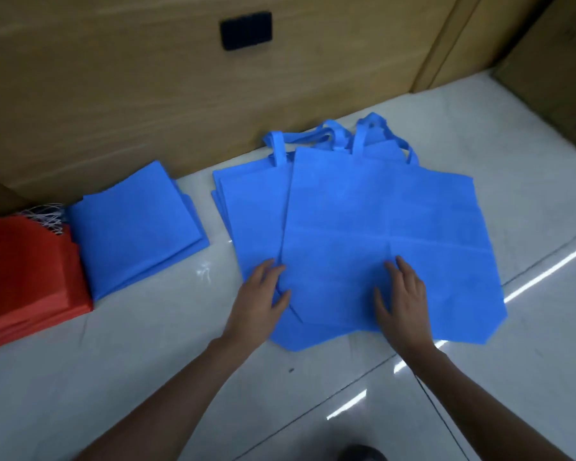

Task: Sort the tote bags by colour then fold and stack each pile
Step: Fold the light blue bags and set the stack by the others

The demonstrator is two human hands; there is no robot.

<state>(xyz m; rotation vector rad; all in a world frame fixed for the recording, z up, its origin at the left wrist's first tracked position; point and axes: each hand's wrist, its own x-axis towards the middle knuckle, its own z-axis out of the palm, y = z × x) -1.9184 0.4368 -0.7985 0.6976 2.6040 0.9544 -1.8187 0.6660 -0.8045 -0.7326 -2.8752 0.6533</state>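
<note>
Directly behind the work stands a large cardboard box (113,94) with a black handle slot (246,30), and a second box (552,61) sits at the far right; both rest on the glossy white tiled floor (113,361). At the left edge lies a stack of folded red tote bags (24,271) with white strings (47,217) showing behind it, and just beside it a stack of folded blue tote bags (137,227). In the middle, a pile of unfolded blue tote bags (250,211) is fanned out flat on the floor. The top blue tote bag (379,211) lies on it, handles (369,134) pointing away toward the box, bottom edge nearest the person, turned slightly askew. It is plain blue, with crossing fold creases and clipped bottom corners. The left hand (260,301) rests flat, fingers straight, at the bag's lower left edge; the right hand (403,294) presses flat on its lower middle, grasping nothing.
</note>
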